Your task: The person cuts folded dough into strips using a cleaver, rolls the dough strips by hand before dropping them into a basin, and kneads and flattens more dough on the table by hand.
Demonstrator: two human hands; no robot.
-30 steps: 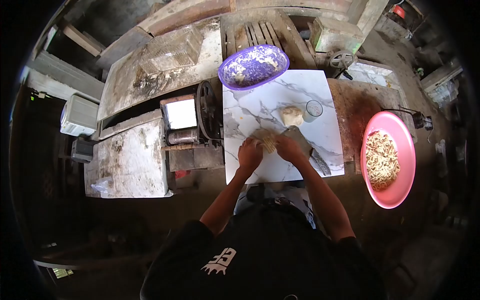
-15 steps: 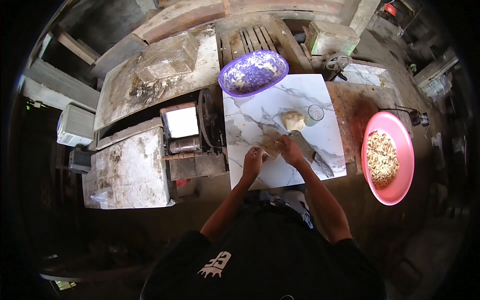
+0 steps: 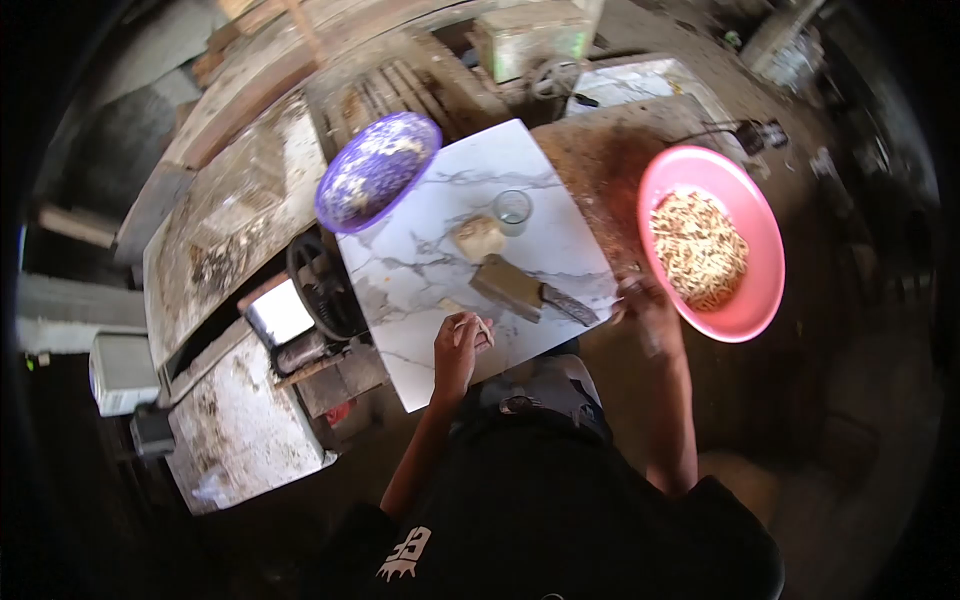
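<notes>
My left hand (image 3: 460, 345) is closed around a small pale piece of dough (image 3: 485, 335) over the front of the white marble-patterned board (image 3: 420, 370). My right hand (image 3: 648, 312), smeared by motion, is beside the near-left rim of the pink basin (image 3: 765, 290); its fingers are too blurred to read. Many short, pale twisted pieces (image 3: 700, 250) lie in that basin. On the board, a broad cleaver (image 3: 508, 288) lies flat, its handle toward the right edge. Behind its blade sit a larger lump of dough (image 3: 478, 238) and a clear glass (image 3: 512, 208).
A purple basin (image 3: 425, 130) smeared with pale residue overlaps the board's far-left corner. Left of the board stands a roller machine with a dark wheel (image 3: 318, 285). Stained worktops (image 3: 240, 430) extend farther left. A green-tinged box (image 3: 530, 40) stands at the back.
My hands have parted: the right has swung out to the pink basin, while the left keeps dough near the board's front. The view has turned, so the board appears rotated and the basin nearer.
</notes>
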